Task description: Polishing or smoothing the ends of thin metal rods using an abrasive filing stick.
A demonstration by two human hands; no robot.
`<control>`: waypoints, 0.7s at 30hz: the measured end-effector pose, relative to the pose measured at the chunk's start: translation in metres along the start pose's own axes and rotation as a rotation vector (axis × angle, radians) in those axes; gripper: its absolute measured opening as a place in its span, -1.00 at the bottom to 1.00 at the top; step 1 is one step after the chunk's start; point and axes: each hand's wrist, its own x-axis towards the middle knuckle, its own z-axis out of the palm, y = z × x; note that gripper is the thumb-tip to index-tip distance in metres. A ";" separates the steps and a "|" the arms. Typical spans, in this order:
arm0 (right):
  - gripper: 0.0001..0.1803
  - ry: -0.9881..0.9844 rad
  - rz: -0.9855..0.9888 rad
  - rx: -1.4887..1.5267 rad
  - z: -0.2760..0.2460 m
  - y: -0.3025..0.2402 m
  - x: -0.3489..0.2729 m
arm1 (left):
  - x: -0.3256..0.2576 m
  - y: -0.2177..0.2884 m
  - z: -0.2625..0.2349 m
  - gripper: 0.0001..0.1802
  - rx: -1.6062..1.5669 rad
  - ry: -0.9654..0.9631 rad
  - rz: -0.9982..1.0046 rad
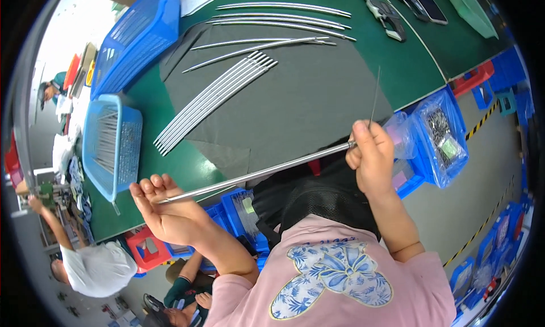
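Note:
A long, slim metal rod (267,170) slants across in front of my body above the table's near edge. Its left end lies across my left hand (176,218), whose fingers are loosely curled around it. At the other end, my right hand (372,156) closes on the rod's narrow tip with thumb and fingers. A thin wire or needle (376,94) sticks up from that grip; where its lower end goes is hidden by the fingers. Beyond my hands, a row of similar rods (216,100) lies side by side on a dark cloth (295,100).
More rods (284,15) lie along the cloth's far side. Blue baskets (136,43) and a light blue basket of rods (138,145) stand left. A micrometer-like tool (381,12) and phone (427,4) lie far right. A bagged bin of small parts (440,134) is at right. Other people are at left.

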 end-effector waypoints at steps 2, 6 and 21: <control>-0.68 -0.029 0.027 -0.043 -0.003 -0.009 0.003 | 0.000 -0.012 0.003 -0.78 0.428 0.125 0.128; -0.53 0.032 -0.123 -0.430 0.004 -0.009 0.008 | -0.030 -0.027 0.052 -0.78 1.209 -0.532 0.421; -0.78 0.157 -0.018 -0.667 -0.026 -0.016 -0.039 | -0.068 -0.096 0.102 -0.79 0.946 -1.064 0.190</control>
